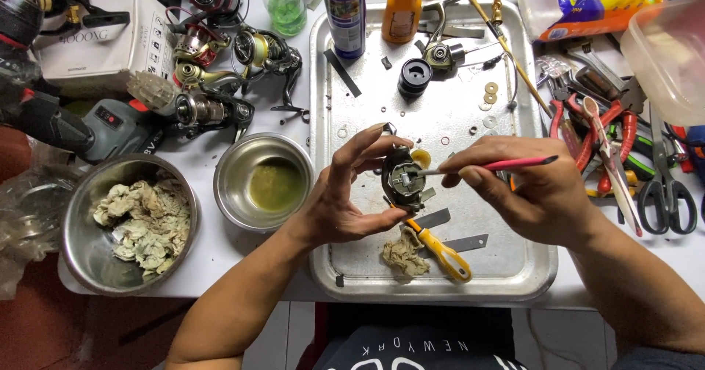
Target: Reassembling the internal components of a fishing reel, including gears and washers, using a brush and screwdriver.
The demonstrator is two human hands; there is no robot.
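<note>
A small repair workbench — fishing reels (220,69) crowd the upper left of the frame, pliers and scissors (664,190) heap at the right edge, and a metal tray (514,267) of loose washers sits centre — a hobbyist's workshop.

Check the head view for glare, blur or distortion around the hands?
Head view: even overhead light, soft shadows; mild glare on the metal tray and steel bowl; left hand, right hand and the reel body are sharp; wide-angle bending shows at the edges.

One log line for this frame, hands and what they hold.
left hand: holds reel body | right hand: holds red-handled brush, tip on reel body | over metal tray | yellow screwdriver lying on tray
</note>
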